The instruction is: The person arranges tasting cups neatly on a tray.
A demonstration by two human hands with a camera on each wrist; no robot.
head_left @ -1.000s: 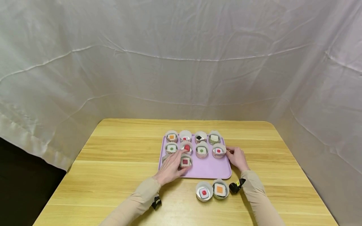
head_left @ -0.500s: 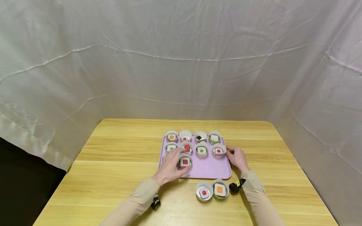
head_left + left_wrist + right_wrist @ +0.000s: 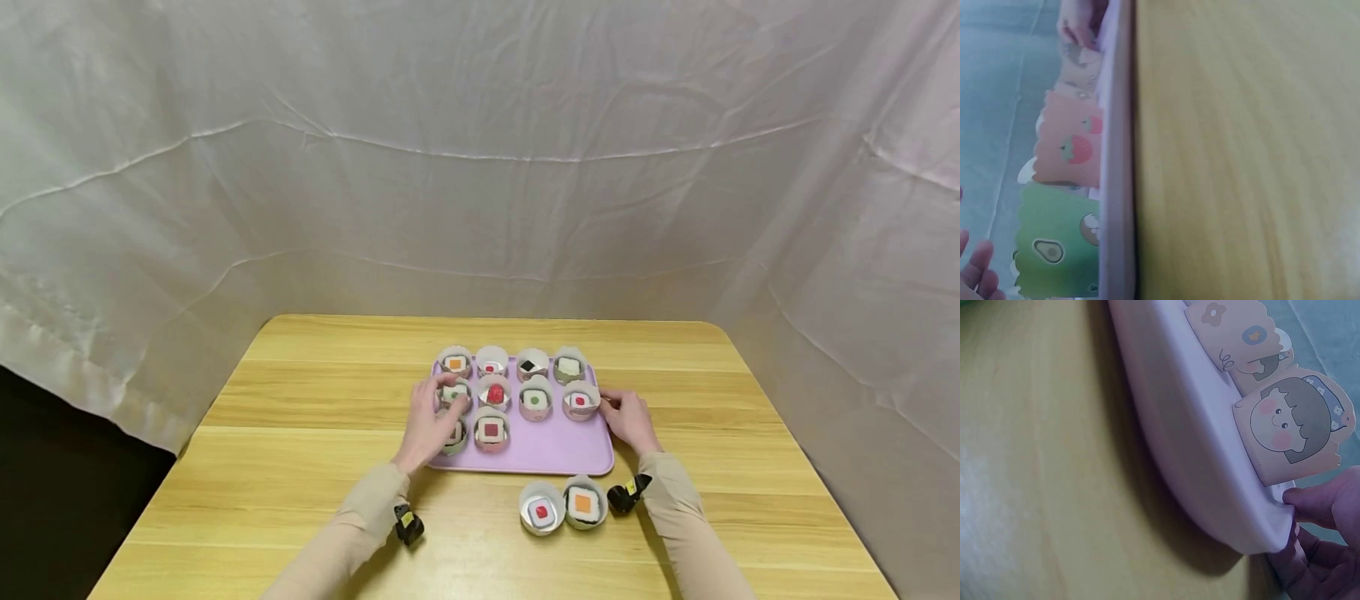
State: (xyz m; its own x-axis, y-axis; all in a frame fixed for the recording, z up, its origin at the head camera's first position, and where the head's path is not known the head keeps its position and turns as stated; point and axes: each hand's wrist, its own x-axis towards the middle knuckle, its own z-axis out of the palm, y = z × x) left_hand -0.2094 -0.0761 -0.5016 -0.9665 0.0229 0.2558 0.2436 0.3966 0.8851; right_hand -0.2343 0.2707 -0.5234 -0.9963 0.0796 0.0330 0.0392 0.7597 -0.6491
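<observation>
A lilac tray (image 3: 562, 450) carries several paper cups, each with a small sushi-like piece inside. My left hand (image 3: 426, 427) is over the tray's left side, thumb and fingers spread about the cup with the green-dotted piece (image 3: 454, 395). In the left wrist view, its fingertips (image 3: 982, 265) appear above the rims of the green avocado cup (image 3: 1060, 240) and the pink strawberry cup (image 3: 1069, 137). It partly hides the front-left cup (image 3: 453, 433). My right hand (image 3: 630, 421) pinches the tray's right rim, beside a cup with a red-dotted piece (image 3: 580, 400).
Two more cups stand on the wooden table (image 3: 300, 467) before the tray: one with a red-dotted piece (image 3: 542, 510), one with an orange-topped piece (image 3: 585, 503). Pale fabric (image 3: 480, 208) hangs around the table's back and sides.
My left hand has moved left from the cup with the dark-red-centred piece, uncovering it and part of the front-left cup. The right hand stays at the tray rim.
</observation>
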